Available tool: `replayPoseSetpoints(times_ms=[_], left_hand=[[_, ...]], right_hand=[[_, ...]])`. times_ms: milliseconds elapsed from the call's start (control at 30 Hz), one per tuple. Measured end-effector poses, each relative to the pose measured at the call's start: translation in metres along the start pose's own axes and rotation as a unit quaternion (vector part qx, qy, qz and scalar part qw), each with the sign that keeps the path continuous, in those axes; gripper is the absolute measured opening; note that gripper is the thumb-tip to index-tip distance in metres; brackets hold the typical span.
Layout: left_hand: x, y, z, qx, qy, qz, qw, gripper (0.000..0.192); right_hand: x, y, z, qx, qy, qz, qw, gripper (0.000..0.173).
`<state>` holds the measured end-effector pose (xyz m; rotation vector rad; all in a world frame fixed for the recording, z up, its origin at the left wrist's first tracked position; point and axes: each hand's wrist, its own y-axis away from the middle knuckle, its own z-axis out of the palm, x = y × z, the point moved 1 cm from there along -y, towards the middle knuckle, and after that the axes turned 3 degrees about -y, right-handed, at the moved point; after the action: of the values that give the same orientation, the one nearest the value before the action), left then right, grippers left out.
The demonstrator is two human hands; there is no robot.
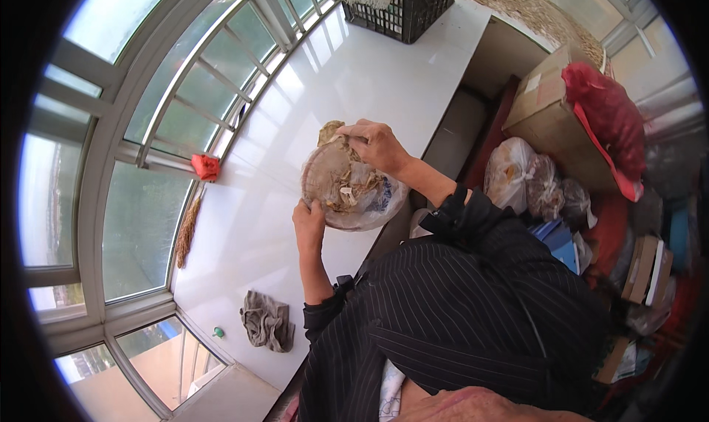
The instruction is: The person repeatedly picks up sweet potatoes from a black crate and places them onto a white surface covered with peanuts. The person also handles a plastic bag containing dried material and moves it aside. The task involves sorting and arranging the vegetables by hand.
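Note:
A shallow round container (382, 217), wrapped in thin clear plastic, rests on a white countertop before me. Dry brown plant scraps (346, 186) lie in it, along with a small pale piece. Some blue marking shows through the plastic at its right side. My left hand (310, 222) pinches the near-left rim between thumb and fingers. At the far rim, the fingers of my right hand (376, 144) are closed on a crumpled tan piece (330, 133), thin like cloth or a dry husk; its exact kind is unclear.
A grey cloth (267, 321), a green knob-like object (218, 332), a dried plant bundle (189, 232) and a red packet (206, 168) lie along the window side. A black plastic crate (401, 12) stands far back. Tied plastic bags (508, 174) and a cardboard box (548, 103) are at right.

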<state>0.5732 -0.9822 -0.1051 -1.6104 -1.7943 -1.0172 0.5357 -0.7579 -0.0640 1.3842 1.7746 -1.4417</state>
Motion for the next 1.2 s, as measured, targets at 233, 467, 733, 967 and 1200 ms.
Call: replayPoseSetpoints(times_ms=[233, 467, 733, 967, 1200], left_hand=[[0.079, -0.058, 0.067, 0.01, 0.015, -0.049, 0.999, 0.034], [0.129, -0.11, 0.12, -0.036, -0.065, -0.038, 0.997, 0.034], [0.162, -0.172, 0.207, -0.075, -0.064, -0.03, 0.995, 0.034], [0.189, -0.209, 0.266, -0.034, 0.015, -0.101, 0.994, 0.032], [0.228, -0.218, 0.293, -0.009, 0.047, -0.168, 0.985, 0.03]], right_hand=[[0.081, -0.091, -0.098, 0.018, -0.041, 0.067, 0.997, 0.026], [0.13, -0.116, -0.146, 0.038, -0.039, 0.082, 0.995, 0.026], [0.21, -0.156, -0.236, 0.065, 0.002, 0.057, 0.996, 0.022], [0.365, -0.219, -0.347, 0.029, 0.243, 0.077, 0.966, 0.018], [0.491, -0.205, -0.328, -0.161, 0.335, 0.06, 0.926, 0.017]])
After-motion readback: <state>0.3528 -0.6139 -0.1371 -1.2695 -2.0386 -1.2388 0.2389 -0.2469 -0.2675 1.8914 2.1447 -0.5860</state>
